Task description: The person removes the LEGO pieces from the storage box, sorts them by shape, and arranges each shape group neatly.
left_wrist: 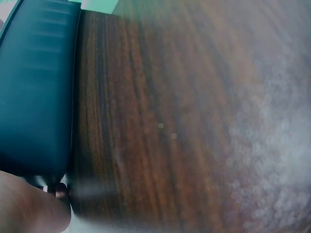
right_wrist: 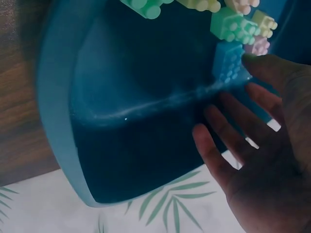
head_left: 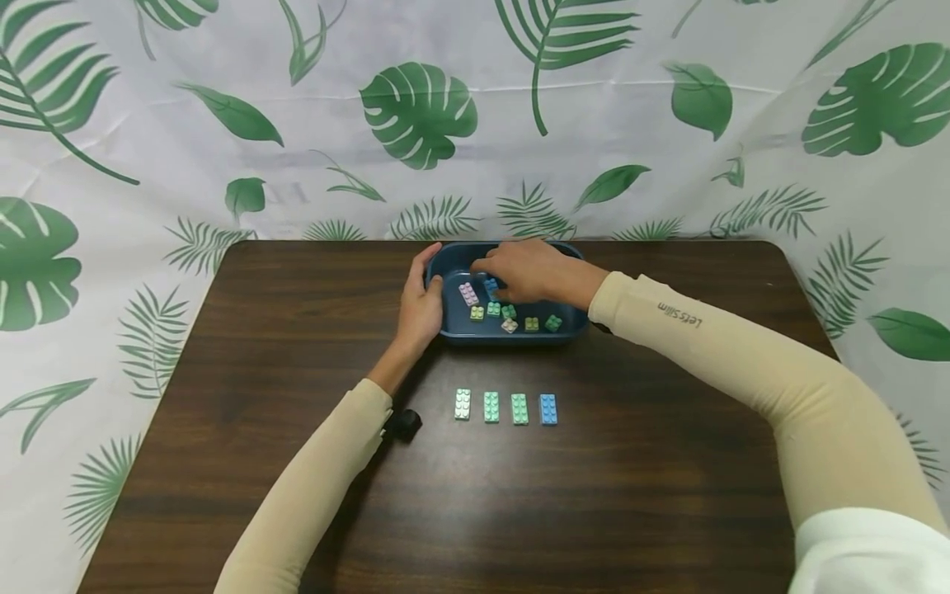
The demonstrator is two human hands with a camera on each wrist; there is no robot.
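Note:
My left hand (head_left: pixel 421 309) holds the left end of a dark blue plastic bin (head_left: pixel 512 339), thumb at the rim and fingers along the outer side. In the left wrist view, part of that hand (left_wrist: pixel 31 206) shows at the bin's lower corner. My right hand (head_left: pixel 530 271) reaches over the far rim into the bin, fingers spread. The right wrist view has its thumb tip right beside a blue toy brick (right_wrist: pixel 227 62), other fingers just past it. Around that brick lie a pink brick (head_left: pixel 468 294), a yellow brick (head_left: pixel 477 313) and several green ones.
In front of the bin stand, in a row on the dark wooden table (head_left: pixel 631 495), a pale brick (head_left: pixel 463 404), a mint brick (head_left: pixel 491 407), a green brick (head_left: pixel 519 408) and a blue brick (head_left: pixel 547 408). A leaf-patterned cloth (head_left: pixel 297 165) hangs behind the table.

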